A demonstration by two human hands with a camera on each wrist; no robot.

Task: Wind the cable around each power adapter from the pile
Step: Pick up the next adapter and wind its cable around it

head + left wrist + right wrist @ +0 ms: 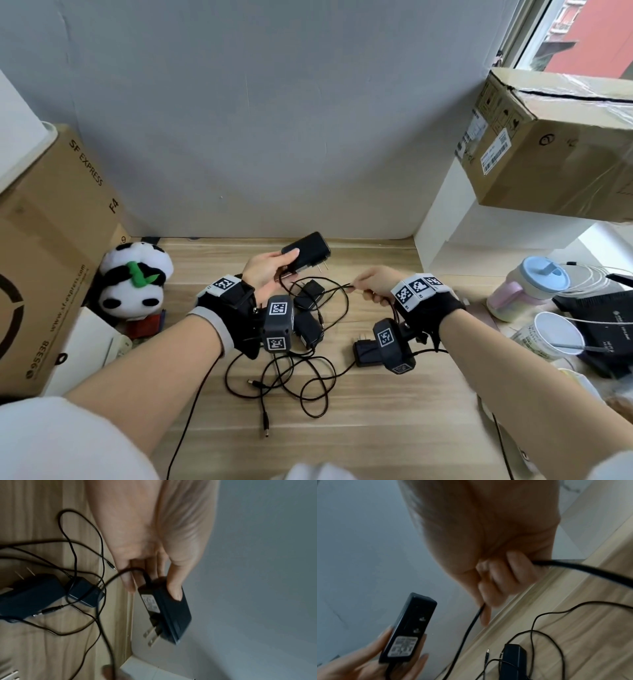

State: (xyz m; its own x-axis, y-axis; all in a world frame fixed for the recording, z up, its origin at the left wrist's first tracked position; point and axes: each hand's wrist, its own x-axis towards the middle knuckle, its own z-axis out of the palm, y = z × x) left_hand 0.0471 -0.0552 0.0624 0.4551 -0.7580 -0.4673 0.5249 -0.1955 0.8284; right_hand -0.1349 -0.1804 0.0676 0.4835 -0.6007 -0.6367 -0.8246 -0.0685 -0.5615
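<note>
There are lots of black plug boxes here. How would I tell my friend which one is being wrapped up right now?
Start at the wooden desk with its tangle of black cables. Above the pile, near the grey wall, the left hand holds one power adapter in the air. It's the only lifted one, its metal prongs pointing right, and the right hand pinches its cable.

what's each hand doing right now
Left hand: grips a black power adapter, lifted off the desk.
Right hand: fingers curled, pinching that adapter's cable.

Black adapter (306,251), black cable (318,291), black-and-white panda (135,277), brown boxes (51,240)
</note>
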